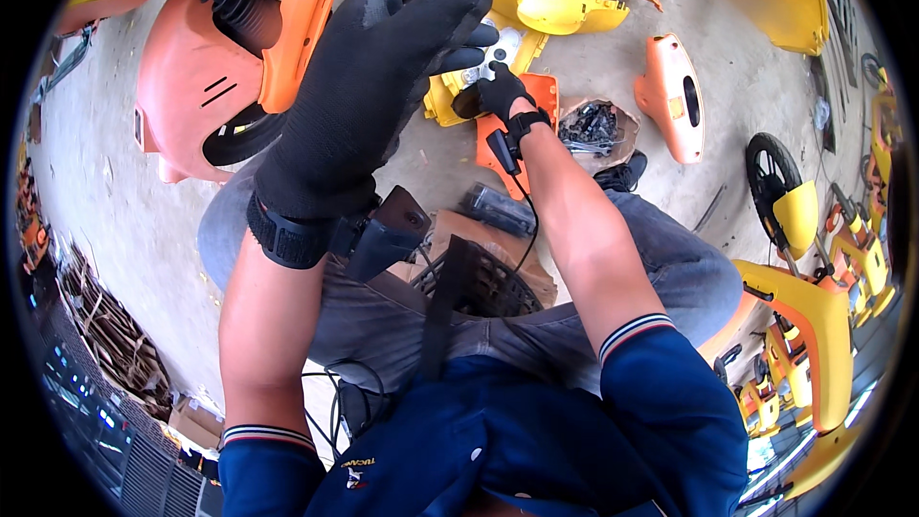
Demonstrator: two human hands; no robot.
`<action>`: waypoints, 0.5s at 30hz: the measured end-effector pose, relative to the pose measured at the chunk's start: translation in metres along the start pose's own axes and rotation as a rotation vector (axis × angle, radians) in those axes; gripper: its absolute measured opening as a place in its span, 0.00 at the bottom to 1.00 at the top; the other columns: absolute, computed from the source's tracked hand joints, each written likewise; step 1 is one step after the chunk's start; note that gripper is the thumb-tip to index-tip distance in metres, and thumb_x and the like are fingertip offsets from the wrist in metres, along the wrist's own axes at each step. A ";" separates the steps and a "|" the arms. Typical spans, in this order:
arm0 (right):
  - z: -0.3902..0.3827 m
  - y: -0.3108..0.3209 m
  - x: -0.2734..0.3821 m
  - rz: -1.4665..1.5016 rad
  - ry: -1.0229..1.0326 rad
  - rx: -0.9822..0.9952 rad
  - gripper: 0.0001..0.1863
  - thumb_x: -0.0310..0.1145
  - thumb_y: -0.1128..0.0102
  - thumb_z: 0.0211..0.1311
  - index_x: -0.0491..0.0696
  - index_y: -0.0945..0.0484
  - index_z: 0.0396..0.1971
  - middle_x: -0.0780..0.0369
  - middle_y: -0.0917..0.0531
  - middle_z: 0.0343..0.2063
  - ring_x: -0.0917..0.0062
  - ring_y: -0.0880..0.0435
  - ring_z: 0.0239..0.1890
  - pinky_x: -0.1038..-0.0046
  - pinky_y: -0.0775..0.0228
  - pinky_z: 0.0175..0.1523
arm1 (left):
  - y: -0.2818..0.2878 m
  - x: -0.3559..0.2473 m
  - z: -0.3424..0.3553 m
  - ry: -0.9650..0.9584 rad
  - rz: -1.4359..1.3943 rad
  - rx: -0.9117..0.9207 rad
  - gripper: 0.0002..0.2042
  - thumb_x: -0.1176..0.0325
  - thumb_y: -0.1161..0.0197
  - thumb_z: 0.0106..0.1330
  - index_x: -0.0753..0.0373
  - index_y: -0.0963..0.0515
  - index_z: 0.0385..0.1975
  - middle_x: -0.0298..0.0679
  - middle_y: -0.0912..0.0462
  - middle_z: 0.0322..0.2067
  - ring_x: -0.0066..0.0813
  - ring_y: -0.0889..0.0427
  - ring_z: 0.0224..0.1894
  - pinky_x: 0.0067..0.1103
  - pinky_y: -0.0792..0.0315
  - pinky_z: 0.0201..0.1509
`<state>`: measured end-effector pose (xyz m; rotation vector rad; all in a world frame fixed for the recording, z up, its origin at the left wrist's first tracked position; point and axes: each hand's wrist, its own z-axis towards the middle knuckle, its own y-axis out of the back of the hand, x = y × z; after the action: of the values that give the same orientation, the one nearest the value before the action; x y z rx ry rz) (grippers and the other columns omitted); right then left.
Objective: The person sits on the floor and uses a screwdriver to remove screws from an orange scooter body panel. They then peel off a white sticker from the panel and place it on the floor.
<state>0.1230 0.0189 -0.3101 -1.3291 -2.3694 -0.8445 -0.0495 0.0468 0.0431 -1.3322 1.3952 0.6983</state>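
Observation:
My left hand (383, 67), in a black glove, is raised close to the camera. Its fingers are curled; whatever they may hold is hidden behind the hand. Farther out, my right hand (503, 93), also gloved in black, has its fingers closed at the lower edge of a clear, silvery lamp-like part (504, 41). That part lies against a yellow plastic body panel (442, 101), partly covered by my left hand. An orange plastic panel (543, 91) sits just below and beside my right hand.
A cardboard box of screws and small fasteners (591, 127) stands right of my right forearm, near an orange cover (670, 101). An orange scooter body (196, 86) with a wheel is at left. More yellow panels (565, 10) lie ahead. A wheel with yellow fender (773, 172) stands at right.

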 end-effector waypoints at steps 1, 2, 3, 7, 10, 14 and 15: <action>-0.004 0.002 0.003 -0.096 0.011 -0.029 0.31 0.42 0.44 0.63 0.46 0.34 0.64 0.51 0.17 0.45 0.68 0.15 0.44 0.69 0.24 0.47 | 0.001 0.001 0.000 -0.025 0.009 0.002 0.17 0.67 0.50 0.74 0.71 0.31 0.58 0.47 0.25 0.53 0.35 0.20 0.53 0.24 0.25 0.56; 0.005 -0.002 -0.002 -0.150 0.012 -0.041 0.30 0.43 0.44 0.62 0.45 0.32 0.62 0.51 0.17 0.46 0.67 0.15 0.46 0.69 0.24 0.48 | 0.001 0.002 0.000 -0.050 0.018 0.006 0.17 0.67 0.50 0.74 0.71 0.31 0.57 0.47 0.25 0.53 0.35 0.20 0.53 0.24 0.25 0.56; 0.017 -0.005 -0.008 -0.204 0.012 -0.055 0.30 0.44 0.44 0.62 0.44 0.31 0.61 0.51 0.17 0.47 0.67 0.16 0.47 0.69 0.25 0.49 | 0.000 0.001 0.000 -0.036 -0.009 -0.002 0.17 0.67 0.50 0.74 0.71 0.31 0.57 0.47 0.25 0.53 0.35 0.20 0.53 0.25 0.25 0.56; 0.014 0.000 0.000 -0.175 -0.081 0.025 0.26 0.36 0.49 0.60 0.48 0.29 0.59 0.48 0.25 0.58 0.57 0.26 0.61 0.64 0.33 0.63 | 0.001 -0.001 0.000 -0.038 -0.055 -0.020 0.17 0.67 0.50 0.74 0.71 0.31 0.57 0.47 0.26 0.53 0.35 0.20 0.53 0.25 0.25 0.56; 0.007 0.001 0.006 -0.178 -0.044 0.013 0.25 0.36 0.48 0.60 0.45 0.27 0.57 0.48 0.24 0.57 0.57 0.24 0.59 0.64 0.30 0.60 | 0.003 0.000 0.001 -0.046 -0.054 -0.020 0.17 0.67 0.50 0.75 0.71 0.31 0.57 0.48 0.26 0.54 0.36 0.20 0.53 0.25 0.25 0.57; -0.021 0.013 0.035 -0.049 -0.093 0.094 0.24 0.37 0.48 0.62 0.44 0.26 0.56 0.49 0.21 0.53 0.60 0.20 0.54 0.65 0.26 0.54 | 0.010 -0.004 0.001 -0.100 0.264 0.014 0.17 0.66 0.49 0.74 0.71 0.30 0.56 0.47 0.25 0.53 0.35 0.20 0.53 0.25 0.25 0.57; -0.013 0.010 0.030 -0.106 -0.053 0.110 0.23 0.37 0.48 0.62 0.44 0.26 0.56 0.49 0.20 0.52 0.61 0.18 0.52 0.66 0.25 0.53 | 0.011 -0.005 0.001 -0.086 0.282 0.007 0.17 0.66 0.49 0.74 0.71 0.30 0.56 0.47 0.25 0.53 0.35 0.20 0.53 0.25 0.25 0.56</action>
<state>0.1154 0.0347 -0.2811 -1.2067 -2.5078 -0.7043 -0.0606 0.0518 0.0448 -1.0969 1.5293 0.9258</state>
